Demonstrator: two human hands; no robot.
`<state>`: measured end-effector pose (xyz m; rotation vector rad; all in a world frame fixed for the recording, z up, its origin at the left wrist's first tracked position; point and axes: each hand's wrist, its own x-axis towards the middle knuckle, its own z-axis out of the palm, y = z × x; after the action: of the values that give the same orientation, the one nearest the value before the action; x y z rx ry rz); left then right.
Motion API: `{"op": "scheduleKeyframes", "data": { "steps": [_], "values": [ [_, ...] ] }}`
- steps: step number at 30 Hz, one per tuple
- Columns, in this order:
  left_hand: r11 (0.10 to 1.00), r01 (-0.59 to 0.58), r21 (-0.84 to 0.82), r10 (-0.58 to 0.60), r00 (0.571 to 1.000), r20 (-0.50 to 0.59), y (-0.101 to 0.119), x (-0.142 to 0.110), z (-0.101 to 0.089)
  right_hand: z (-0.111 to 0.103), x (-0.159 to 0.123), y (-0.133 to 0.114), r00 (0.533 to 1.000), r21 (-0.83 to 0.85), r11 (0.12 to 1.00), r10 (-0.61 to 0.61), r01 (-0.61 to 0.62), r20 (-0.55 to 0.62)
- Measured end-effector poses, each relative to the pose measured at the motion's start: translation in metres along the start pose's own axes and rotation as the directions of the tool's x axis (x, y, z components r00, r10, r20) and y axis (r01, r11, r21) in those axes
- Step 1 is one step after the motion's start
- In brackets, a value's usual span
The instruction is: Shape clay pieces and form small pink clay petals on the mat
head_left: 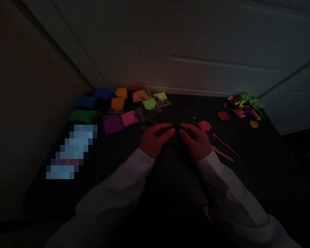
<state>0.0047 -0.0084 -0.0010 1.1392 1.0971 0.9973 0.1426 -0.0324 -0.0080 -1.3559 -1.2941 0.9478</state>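
Over the middle of the dark table, my left hand (157, 137) and my right hand (195, 139) face each other with thumbs and fingers pinched together. A small dark piece (177, 128) shows between the fingertips of both hands; in this dim light its shape and material are hard to make out. Just beyond my right hand lies a pink lump of modelling clay with a petal-like surface (204, 126). Two pink modelling tools, a thin stick (226, 145) and a flat knife (223, 154), rest right of my right wrist.
Bags of coloured clay, among them purple (113, 124), pink (129, 118), orange (117, 103) and green (82, 116), lie at the back left. A blurred-out bright screen (72, 151) is at the left. Small colourful clay figures (245, 105) and a red lump (223, 116) sit back right, before a white panel (196, 44).
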Motion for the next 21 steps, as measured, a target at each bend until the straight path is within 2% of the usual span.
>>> {"op": "scheduleKeyframes", "data": {
  "steps": [5, 10, 15, 21],
  "values": [
    [0.999, 0.015, 0.035, -0.014, 1.000, -0.022, 0.0005, 0.0009, -0.0001, 0.0011, -0.0012, 0.0007, 1.000, -0.024, 1.000, 0.001, -0.001, 0.008],
    [0.991, -0.031, 0.129, 0.037, 0.998, -0.049, 0.0014, -0.0013, 0.0006, -0.0001, -0.0018, -0.0010, 0.998, -0.099, 0.993, -0.056, 0.059, 0.030],
    [0.978, -0.092, 0.185, 0.092, 0.996, 0.008, 0.0037, -0.0035, -0.0003, -0.0007, -0.0029, -0.0036, 0.995, -0.158, 0.983, -0.085, 0.091, 0.043],
    [0.976, -0.102, 0.192, 0.098, 0.995, 0.030, 0.0010, -0.0039, 0.0003, -0.0012, -0.0029, -0.0025, 0.991, -0.200, 0.971, -0.123, 0.129, 0.046]
  ]
}}
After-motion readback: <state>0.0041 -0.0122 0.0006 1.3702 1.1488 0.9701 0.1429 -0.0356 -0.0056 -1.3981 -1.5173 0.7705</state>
